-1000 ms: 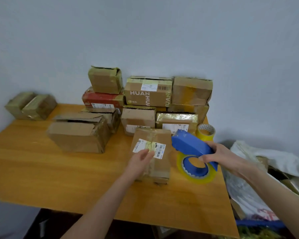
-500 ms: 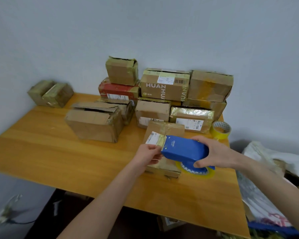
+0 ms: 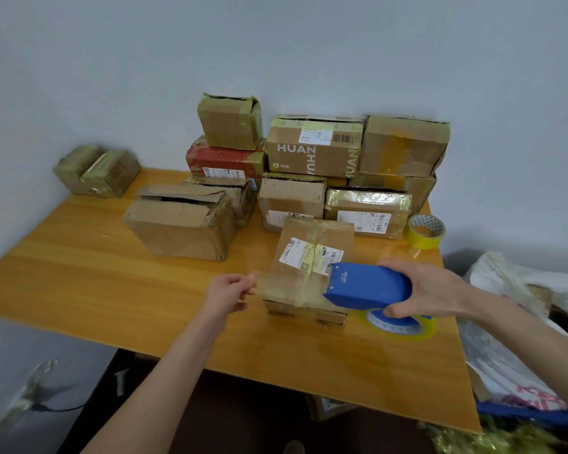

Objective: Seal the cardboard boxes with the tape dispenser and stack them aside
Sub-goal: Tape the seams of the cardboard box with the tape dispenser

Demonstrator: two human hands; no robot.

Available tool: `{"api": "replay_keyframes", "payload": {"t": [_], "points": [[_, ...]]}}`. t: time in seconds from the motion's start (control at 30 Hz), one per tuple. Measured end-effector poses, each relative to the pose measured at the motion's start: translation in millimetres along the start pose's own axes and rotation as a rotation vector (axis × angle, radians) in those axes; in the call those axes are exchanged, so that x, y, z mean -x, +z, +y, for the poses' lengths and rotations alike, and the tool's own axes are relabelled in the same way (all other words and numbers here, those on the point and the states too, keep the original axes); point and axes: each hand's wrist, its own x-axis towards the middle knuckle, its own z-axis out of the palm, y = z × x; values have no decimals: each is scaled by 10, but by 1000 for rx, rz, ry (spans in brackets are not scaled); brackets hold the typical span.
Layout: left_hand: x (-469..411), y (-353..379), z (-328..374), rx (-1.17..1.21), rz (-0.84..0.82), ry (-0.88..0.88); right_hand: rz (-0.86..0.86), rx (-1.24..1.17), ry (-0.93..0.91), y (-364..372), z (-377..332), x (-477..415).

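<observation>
tape dispenser [image 3: 368, 285], blue, sits over the near right corner of the labelled box [image 3: 312, 257], with the right hand [image 3: 430, 290] curled round its body from above. left hand [image 3: 227, 291] is just left of the labelled box and pinches the free end of the clear tape strip [image 3: 286, 285], which spans the near part of the labelled box top between hand and dispenser. whether the strip touches the cardboard cannot be told. labelled box stands on the table [image 3: 79, 283], with the stacked boxes [image 3: 315, 149] behind it, an open-flapped box [image 3: 181, 224] to its left rear and a yellow tape roll [image 3: 425, 234] to its right rear. assessment: a cross strip is being laid. recommended practice: hold the strip taut and level, set the pinched end on the left wall of the labelled box first and press it flat, then draw the dispenser over and down the right wall before cutting. slack would likely wrinkle the tape or fold it on itself. the labelled box looks light and may slide under the pull.
</observation>
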Motion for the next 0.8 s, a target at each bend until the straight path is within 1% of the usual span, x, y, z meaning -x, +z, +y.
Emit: {"api": "replay_keyframes", "payload": {"t": [0.07, 0.23, 0.37, 0.57, 0.8], "points": [[-42, -86, -93, 0, 52, -23, -12, -26, 44, 13, 154, 87], [-112, 19, -244, -78, 72, -19, -41, -64, 104, 82, 328, 181], [-151, 77, -319, -152, 85, 11, -54, -52, 115, 172, 361, 155], [-218, 90, -387, -183, 104, 1, -31, -21, 140, 295, 378, 90], [-279, 148, -442, -240, 114, -13, -57, 16, 164, 360, 441, 42]]}}
